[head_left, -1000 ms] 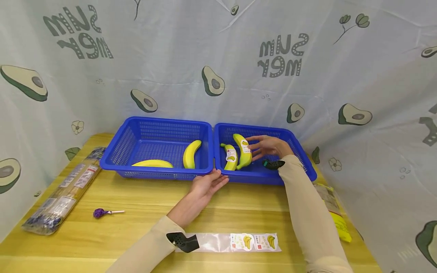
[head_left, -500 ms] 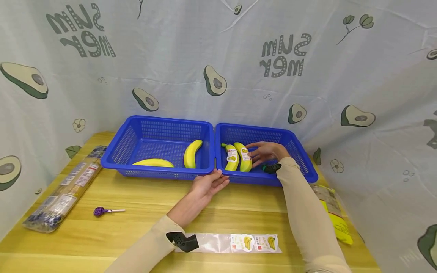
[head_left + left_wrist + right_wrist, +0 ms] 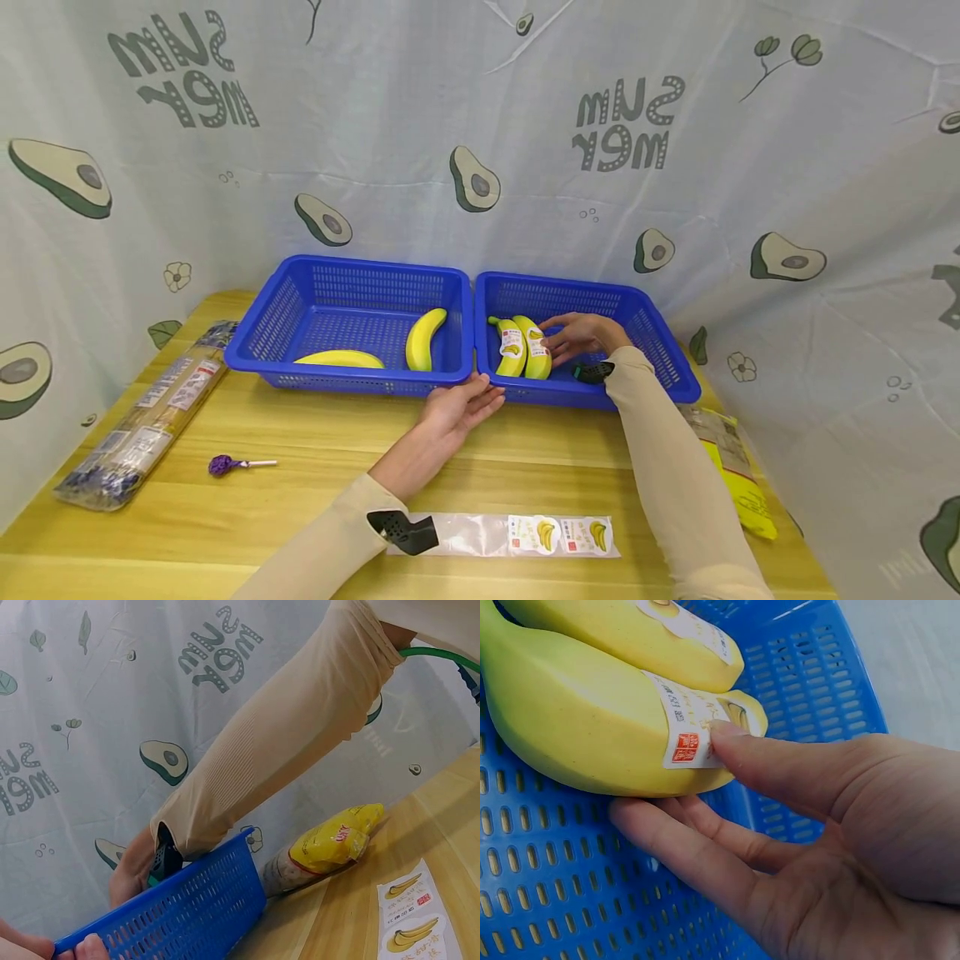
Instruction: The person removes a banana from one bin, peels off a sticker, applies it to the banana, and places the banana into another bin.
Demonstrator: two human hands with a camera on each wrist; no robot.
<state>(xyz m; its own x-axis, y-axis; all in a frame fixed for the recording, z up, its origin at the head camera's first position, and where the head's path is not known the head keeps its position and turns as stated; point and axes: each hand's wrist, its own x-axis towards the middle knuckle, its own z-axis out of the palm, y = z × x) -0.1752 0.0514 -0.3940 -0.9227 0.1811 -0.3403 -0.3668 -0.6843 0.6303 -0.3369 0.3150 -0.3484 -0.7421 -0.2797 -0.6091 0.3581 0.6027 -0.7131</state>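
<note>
Two labelled bananas lie side by side in the right blue basket [image 3: 660, 367]. At the near one [image 3: 592, 720], my right hand [image 3: 581, 333] has its thumb on the white label and its fairly straight fingers along the lower side. The other labelled banana [image 3: 512, 350] lies to its left. My left hand [image 3: 453, 408] is at the right basket's near-left corner, thumb on the rim and fingers in front below it. In the left wrist view only its fingertips [image 3: 90, 947] show at the rim. Two unlabelled bananas, one upright in view [image 3: 424, 340] and one sideways [image 3: 341, 359], lie in the left blue basket [image 3: 360, 387].
A clear strip with two banana stickers [image 3: 558, 534] lies near the front of the wooden table [image 3: 315, 450]. To the left are a purple lollipop [image 3: 221, 465] and a long packet in clear wrap [image 3: 146, 417]. A yellow bag [image 3: 738, 479] lies at the right, partly behind my right arm.
The near labelled banana has gone from a raised, tilted pose down onto the basket floor, against the other one. My right hand lowered with it. My left hand has stayed in place.
</note>
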